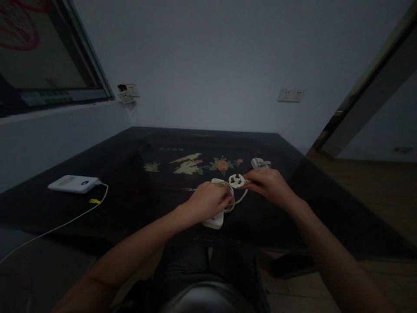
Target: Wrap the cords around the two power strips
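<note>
A white power strip [213, 221] lies on the dark table in front of me, partly covered by my left hand [213, 195]. The fingers of that hand are closed on the strip's pale cord [230, 204], which is looped around the strip. My right hand [265, 181] pinches the cord's white three-pin plug [236, 181] at its cord end, with the pin face turned toward me. Just beyond my right hand sits a small white adapter-like object [258, 162], whose exact kind I cannot make out.
On the left of the black table [107, 165] rests a white power bank [74, 184] with a white cable [70, 223] running off the near edge. A yellow tag [94, 201] lies beside it. Wall sockets [290, 95] are behind the table, and a window [48, 52] is at the left.
</note>
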`<state>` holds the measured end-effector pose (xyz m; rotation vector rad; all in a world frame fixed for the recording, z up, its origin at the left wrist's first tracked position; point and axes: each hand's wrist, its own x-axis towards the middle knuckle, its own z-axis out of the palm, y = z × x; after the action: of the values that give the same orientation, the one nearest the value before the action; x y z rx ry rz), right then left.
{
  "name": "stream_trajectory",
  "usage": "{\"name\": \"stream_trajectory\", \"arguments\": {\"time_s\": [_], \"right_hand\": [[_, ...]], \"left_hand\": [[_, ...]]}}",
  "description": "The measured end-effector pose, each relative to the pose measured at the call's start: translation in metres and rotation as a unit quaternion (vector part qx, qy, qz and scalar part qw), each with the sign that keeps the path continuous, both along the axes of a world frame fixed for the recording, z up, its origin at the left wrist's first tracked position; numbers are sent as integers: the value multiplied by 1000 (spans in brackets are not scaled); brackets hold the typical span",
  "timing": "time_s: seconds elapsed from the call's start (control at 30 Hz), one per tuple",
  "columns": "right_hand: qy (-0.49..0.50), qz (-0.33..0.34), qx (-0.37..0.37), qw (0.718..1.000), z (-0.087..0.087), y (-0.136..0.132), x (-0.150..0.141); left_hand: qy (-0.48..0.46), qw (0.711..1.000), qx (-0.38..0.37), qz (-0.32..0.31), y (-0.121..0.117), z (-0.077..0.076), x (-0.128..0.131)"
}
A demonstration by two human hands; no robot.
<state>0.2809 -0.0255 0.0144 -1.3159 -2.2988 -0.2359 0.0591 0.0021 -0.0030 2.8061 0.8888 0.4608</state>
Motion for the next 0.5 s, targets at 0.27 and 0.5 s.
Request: {"name": "stream_trajectory", "arguments": {"time_s": [0.27,0.5], "right_hand": [[150,-76,-95,981,-11,-24,-5],[178,-115,-174,962,-51,-22,-9]], "left_hand": [[140,985,90,34,4,-28,50],[161,982,78,54,-1,-29,45]]}}
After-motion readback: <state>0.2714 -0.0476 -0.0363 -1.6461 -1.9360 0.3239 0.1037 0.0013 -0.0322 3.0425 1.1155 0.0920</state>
